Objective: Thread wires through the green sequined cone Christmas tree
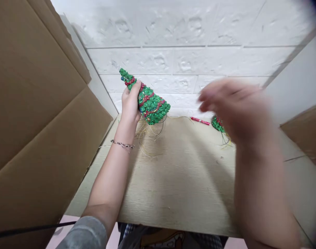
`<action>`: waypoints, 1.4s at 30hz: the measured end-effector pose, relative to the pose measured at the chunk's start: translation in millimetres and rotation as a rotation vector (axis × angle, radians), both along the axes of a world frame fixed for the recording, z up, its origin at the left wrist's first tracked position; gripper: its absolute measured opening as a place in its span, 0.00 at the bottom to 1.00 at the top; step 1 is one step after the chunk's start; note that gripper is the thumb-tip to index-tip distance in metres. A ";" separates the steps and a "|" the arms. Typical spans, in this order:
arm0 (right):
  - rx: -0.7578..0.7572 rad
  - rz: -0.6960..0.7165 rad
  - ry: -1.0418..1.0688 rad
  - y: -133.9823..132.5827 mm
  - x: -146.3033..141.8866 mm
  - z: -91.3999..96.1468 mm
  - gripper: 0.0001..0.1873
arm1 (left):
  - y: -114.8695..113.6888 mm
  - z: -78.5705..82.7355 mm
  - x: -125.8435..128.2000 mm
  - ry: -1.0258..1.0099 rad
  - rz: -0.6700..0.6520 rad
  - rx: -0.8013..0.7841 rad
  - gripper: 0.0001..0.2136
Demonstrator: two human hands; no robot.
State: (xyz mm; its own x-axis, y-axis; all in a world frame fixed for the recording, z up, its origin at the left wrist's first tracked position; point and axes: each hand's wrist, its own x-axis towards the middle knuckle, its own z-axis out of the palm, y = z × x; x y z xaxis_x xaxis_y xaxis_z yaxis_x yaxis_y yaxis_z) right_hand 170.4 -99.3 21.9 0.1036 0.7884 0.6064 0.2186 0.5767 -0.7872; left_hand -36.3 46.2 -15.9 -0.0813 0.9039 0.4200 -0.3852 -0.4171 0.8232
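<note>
Green glitter covers a small cone-shaped tree (150,102), wound with red beaded garland, which the left hand (130,102) holds above the far end of a pale wooden table (173,173). The grip is closed around the upper half of the tree, with thumb and fingers pressed against its sides. The pointed tip sticks out above and to the left of the grip, and the wide base flares out below and to its right, tilted and clear of the table. Judging by its look, the decorating of this tree is largely done: green runs from tip to base and the garland circles it in several turns. The underside seems unfinished, as thin yellowish strands (147,133) hang loose from the base just below the grip and trail onto the table. A thin chain bracelet (123,144) sits on the wrist under the grip. Well to the right of the grip, the right hand (233,107) is a blur, so it cannot be told whether its grip is spread or closed. Partly hidden behind it, a second green piece (217,123) lies on the table, with a short red stick (200,121) between it and the held tree. Brown cardboard (38,103) stands left of the grip, and a white brick-pattern wall (199,34) is behind it.
</note>
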 end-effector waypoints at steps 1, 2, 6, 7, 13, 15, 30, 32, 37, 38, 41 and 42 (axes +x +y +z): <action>-0.060 0.065 -0.098 8.5 -7.5 -4.3 0.07 | -0.6 1.3 -0.9 -0.022 0.016 0.001 0.18; -0.153 0.149 -0.234 17.4 -17.2 -13.2 0.06 | -1.4 2.6 -1.7 -0.042 0.030 -0.004 0.17; -0.527 0.374 -0.858 43.7 -66.9 -74.8 0.06 | -5.4 6.0 -2.9 -0.099 0.051 -0.053 0.16; -0.540 0.356 -0.915 45.9 -78.4 -89.7 0.07 | -6.3 6.4 -2.6 -0.108 0.049 -0.063 0.16; -0.478 0.255 -1.023 35.0 -117.0 -122.2 0.08 | -9.9 7.7 0.3 -0.151 0.010 -0.104 0.16; -0.492 0.296 -1.065 31.4 -121.4 -119.7 0.06 | -10.8 8.1 0.7 -0.156 -0.010 -0.113 0.16; -0.607 0.622 0.257 45.3 -12.6 -33.7 0.15 | -22.1 9.9 -7.2 0.043 -0.225 -0.172 0.13; -0.545 0.578 0.555 46.8 -7.3 -29.2 0.17 | -22.4 6.8 -5.7 0.088 -0.288 -0.163 0.13; -0.355 0.180 0.907 57.9 -21.8 -33.7 0.11 | -22.9 2.2 -1.4 0.062 -0.361 -0.179 0.14; -0.338 0.104 0.918 60.6 -27.0 -37.6 0.11 | -23.2 2.8 -0.8 0.032 -0.372 -0.183 0.14; -0.274 -0.055 0.916 65.0 -43.8 -50.8 0.11 | -23.5 6.0 0.2 -0.074 -0.415 -0.202 0.14; -0.249 -0.084 0.911 64.8 -49.4 -54.6 0.11 | -23.4 7.1 0.5 -0.109 -0.426 -0.212 0.14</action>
State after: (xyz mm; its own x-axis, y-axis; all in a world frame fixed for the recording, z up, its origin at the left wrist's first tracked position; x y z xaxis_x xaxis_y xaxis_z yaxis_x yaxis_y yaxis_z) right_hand 121.0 -34.5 -32.7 0.5163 0.8527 0.0793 -0.5073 0.3791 -0.7739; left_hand -35.8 22.8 -8.8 0.2811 0.9309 0.2331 -0.5743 -0.0315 0.8181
